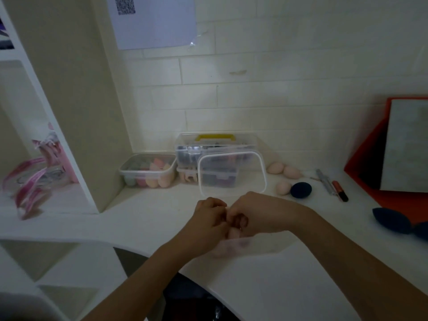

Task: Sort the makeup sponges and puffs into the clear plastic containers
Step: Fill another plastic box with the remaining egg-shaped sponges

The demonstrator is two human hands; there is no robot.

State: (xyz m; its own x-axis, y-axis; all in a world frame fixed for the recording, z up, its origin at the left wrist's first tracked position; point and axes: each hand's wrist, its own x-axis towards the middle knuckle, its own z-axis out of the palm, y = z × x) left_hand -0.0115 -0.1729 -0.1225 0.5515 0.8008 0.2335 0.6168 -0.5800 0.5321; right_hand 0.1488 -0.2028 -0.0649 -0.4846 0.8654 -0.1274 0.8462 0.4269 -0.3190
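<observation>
Above the white worktop [143,218], left hand [209,218] and right hand [261,216] meet, fingers curled, pinching a small pale blurred object [234,234].

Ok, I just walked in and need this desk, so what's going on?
A person is sorting makeup sponges. The left hand and right hand meet at the front of the desk, fingers curled round a small pinkish thing, too blurred to identify. An open clear tub by the wall holds several sponges; a lid leans nearby. Pink sponges and dark blue ones lie loose on the right.
</observation>
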